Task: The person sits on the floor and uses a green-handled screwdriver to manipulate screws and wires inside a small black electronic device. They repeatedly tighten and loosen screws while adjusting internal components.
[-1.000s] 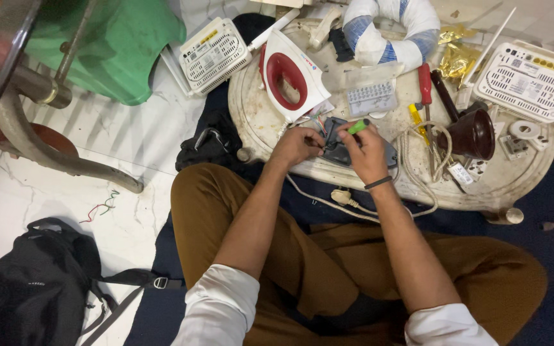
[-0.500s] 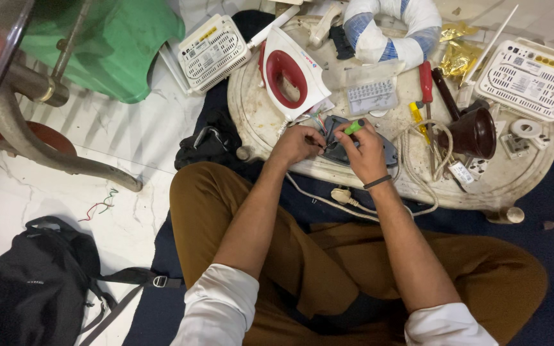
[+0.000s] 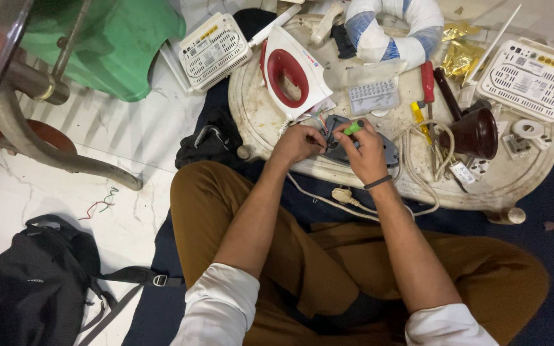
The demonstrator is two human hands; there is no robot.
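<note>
My right hand (image 3: pixel 368 148) grips a green-handled screwdriver (image 3: pixel 352 127), its tip down on a grey metal iron soleplate (image 3: pixel 387 148) lying on the round white tray table (image 3: pixel 264 122). My left hand (image 3: pixel 297 143) pinches small coloured wires at the soleplate's left end. The white and red iron shell (image 3: pixel 293 72) lies just beyond my left hand. A white power cord with a plug (image 3: pixel 343 194) hangs off the table's front edge between my arms.
On the table: a clear plastic parts box (image 3: pixel 372 96), a red-handled screwdriver (image 3: pixel 428 80), a dark brown funnel-shaped piece (image 3: pixel 476 132), a white router (image 3: pixel 532 78). Another white router (image 3: pixel 214 50) and a green stool (image 3: pixel 113 38) at left; a black backpack (image 3: pixel 30 288) on the floor.
The green screwdriver has shifted slightly between my fingers above the soleplate. Both hands stay at the same spot on the table.
</note>
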